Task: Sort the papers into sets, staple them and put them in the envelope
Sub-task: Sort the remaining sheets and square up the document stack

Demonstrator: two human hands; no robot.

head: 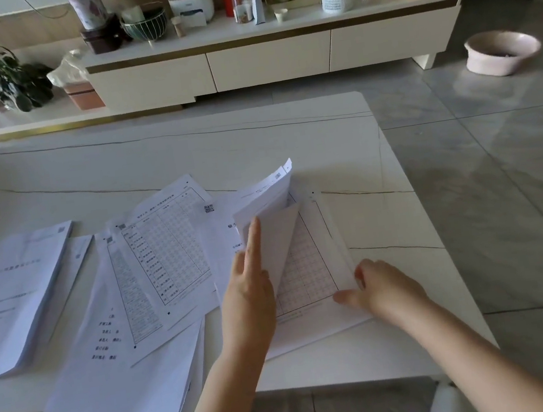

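Pink basin [502,52] on floor beside cluttered white cabinet [271,57], potted plant [17,82].

Two bare forearms come up from the lower edge of the view, with no sleeve, watch or bracelet showing on either. The left hand [251,283] and the right hand [383,289] wear no gloves and no rings. The fingernails that show are short and unpainted.
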